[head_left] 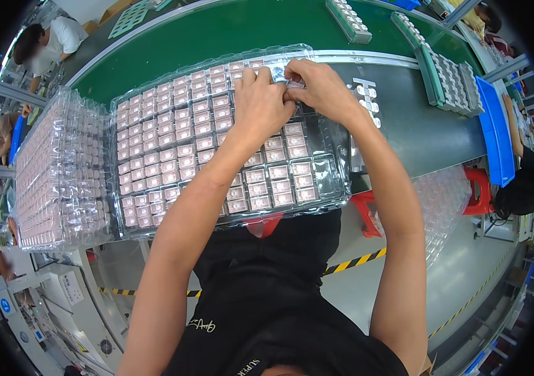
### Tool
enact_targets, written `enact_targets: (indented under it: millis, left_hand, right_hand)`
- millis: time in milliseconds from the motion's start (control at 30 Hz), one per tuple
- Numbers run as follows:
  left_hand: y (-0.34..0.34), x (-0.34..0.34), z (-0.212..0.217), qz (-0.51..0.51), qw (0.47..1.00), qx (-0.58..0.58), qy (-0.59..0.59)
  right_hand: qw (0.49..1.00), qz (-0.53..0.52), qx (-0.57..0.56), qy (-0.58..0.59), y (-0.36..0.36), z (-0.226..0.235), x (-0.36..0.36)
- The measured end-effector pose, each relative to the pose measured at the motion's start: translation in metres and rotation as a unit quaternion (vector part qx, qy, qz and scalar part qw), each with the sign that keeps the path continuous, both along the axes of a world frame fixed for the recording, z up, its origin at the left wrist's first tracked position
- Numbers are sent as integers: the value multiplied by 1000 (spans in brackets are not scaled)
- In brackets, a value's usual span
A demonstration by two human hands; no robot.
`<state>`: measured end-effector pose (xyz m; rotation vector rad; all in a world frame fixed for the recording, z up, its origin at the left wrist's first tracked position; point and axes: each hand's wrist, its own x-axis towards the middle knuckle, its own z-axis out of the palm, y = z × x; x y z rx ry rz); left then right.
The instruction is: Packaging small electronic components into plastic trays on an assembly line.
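A clear plastic blister tray (331, 166) lies on the bench in front of me, with rows of small pinkish rectangular parts (182, 119) in its pockets. Over its far right corner my two hands meet. My left hand (260, 103) is closed, fingers bent down at the far edge of the rows. Beside it, my right hand (320, 91) pinches with thumb and forefinger against the left fingertips. What sits between the fingers is too small and covered to name. A shiny bluish-white piece (278, 72) shows just beyond them. Pockets along the tray's right side hold no parts.
Left of the tray stands a tall stack of filled clear trays (63, 175). White pieces (367, 97) lie right of my right wrist. Green holders with white pieces (445, 81) and a blue bin (497, 135) are farther right. Beyond runs a green surface (217, 34). Co-workers sit around.
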<state>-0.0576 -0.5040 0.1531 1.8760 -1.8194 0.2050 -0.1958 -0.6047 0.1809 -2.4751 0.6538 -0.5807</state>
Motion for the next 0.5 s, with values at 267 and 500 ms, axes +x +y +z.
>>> enact_targets:
  millis: [267,500]
  left_hand:
    - [17,11,-2,1,998,7,61]
    - [16,13,17,16,996,11,87]
  right_hand:
    - [998,34,-57,-2,7,-4,11]
    - [997,51,-47,39,4,-8,6]
